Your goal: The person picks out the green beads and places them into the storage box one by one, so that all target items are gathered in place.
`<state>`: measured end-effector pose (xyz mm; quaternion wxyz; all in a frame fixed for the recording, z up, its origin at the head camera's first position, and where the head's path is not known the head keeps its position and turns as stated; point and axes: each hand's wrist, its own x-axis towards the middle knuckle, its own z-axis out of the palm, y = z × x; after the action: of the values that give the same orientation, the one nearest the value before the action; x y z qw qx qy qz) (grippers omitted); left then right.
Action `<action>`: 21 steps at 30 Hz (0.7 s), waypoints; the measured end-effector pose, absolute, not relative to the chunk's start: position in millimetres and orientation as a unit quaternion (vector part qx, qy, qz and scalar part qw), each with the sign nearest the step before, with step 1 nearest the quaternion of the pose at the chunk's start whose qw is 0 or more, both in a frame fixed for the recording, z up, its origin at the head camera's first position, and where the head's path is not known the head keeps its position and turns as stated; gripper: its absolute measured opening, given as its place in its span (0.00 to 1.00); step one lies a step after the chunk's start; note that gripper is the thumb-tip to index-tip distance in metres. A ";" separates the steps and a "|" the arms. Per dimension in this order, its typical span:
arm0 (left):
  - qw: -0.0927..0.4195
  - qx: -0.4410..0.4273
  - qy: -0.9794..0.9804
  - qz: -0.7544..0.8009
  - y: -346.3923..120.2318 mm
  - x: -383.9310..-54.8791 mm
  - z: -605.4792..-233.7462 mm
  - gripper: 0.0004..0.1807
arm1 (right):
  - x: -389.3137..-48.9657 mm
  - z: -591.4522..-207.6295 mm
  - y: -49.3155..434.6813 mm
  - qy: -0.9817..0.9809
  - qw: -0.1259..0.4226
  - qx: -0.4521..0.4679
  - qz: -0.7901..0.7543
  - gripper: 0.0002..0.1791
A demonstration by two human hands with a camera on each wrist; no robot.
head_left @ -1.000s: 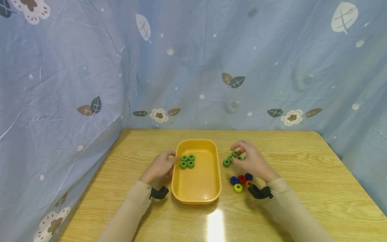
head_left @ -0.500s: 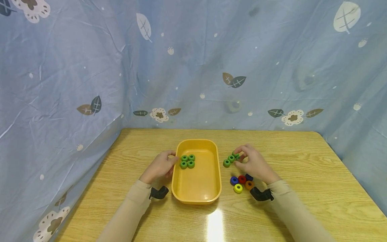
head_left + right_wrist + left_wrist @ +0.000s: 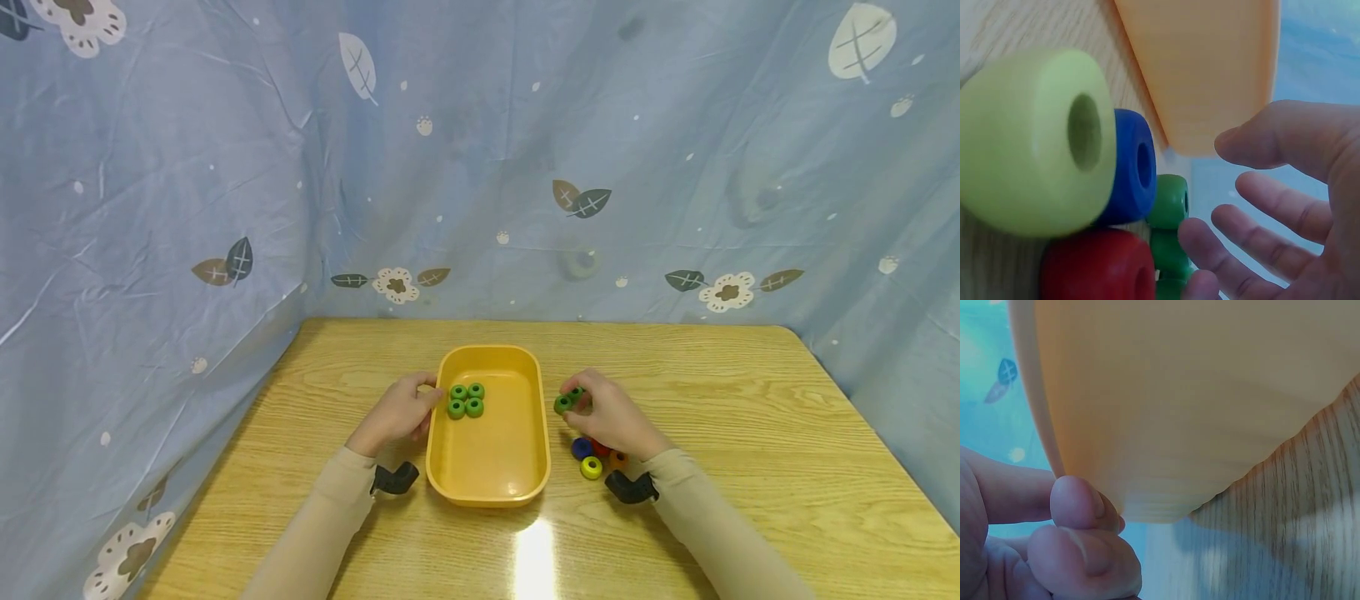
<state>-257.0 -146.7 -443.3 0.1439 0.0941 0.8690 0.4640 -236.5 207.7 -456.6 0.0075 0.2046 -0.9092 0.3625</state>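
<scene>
My left hand (image 3: pixel 401 410) pinches the left rim of a yellow plastic tray (image 3: pixel 498 467), thumb on one side and fingers on the other in the left wrist view. Several green beads (image 3: pixel 457 414) with holes sit grouped inside, near that rim. Right of the tray, my right hand (image 3: pixel 611 417) hovers over more green beads (image 3: pixel 1169 203) on the table. Its thumb and fingers are spread apart, and the right wrist view shows nothing between them. Some of those beads are partly hidden behind the fingers.
Just nearer than the right hand lie a blue bead (image 3: pixel 582 454), a yellow bead (image 3: pixel 591 473), a red bead (image 3: pixel 1097 269) and an orange bead (image 3: pixel 618 462). A patterned blue cloth (image 3: pixel 465 167) hangs behind the wooden table (image 3: pixel 750 417).
My right hand has moved left and nearer over the green beads, now covering some of them and part of the red bead. The left hand and tray have stayed put.
</scene>
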 end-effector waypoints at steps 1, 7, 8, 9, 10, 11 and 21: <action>0.144 0.095 0.869 0.465 -146.8 -256.9 -443.4 0.21 | -236.9 -456.6 206.7 -0.909 0.005 0.206 0.362 0.15; 0.142 0.099 0.868 0.465 -147.1 -255.8 -443.6 0.21 | -238.8 -458.5 202.9 -0.913 -0.007 0.215 0.348 0.17; 0.142 0.100 0.868 0.464 -147.1 -255.8 -443.8 0.21 | -239.4 -459.0 202.7 -0.913 -0.008 0.218 0.345 0.17; 0.141 0.101 0.869 0.463 -147.2 -255.9 -444.0 0.21 | -239.8 -459.6 202.5 -0.913 -0.009 0.220 0.344 0.17; 0.141 0.101 0.869 0.462 -147.2 -256.1 -444.3 0.21 | -240.2 -460.1 202.5 -0.913 -0.010 0.222 0.342 0.17; 0.141 0.101 0.870 0.462 -147.3 -256.3 -444.5 0.21 | -240.7 -460.6 202.4 -0.913 -0.010 0.224 0.340 0.17; 0.143 0.097 0.873 0.457 -147.3 -257.0 -444.8 0.21 | -241.2 -464.9 202.5 -0.914 -0.019 0.231 0.332 0.16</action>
<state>-257.0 -147.3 -444.8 0.1426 0.0973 0.8728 0.4566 -241.2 202.5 -464.9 -0.0194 0.2306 -0.9143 0.3324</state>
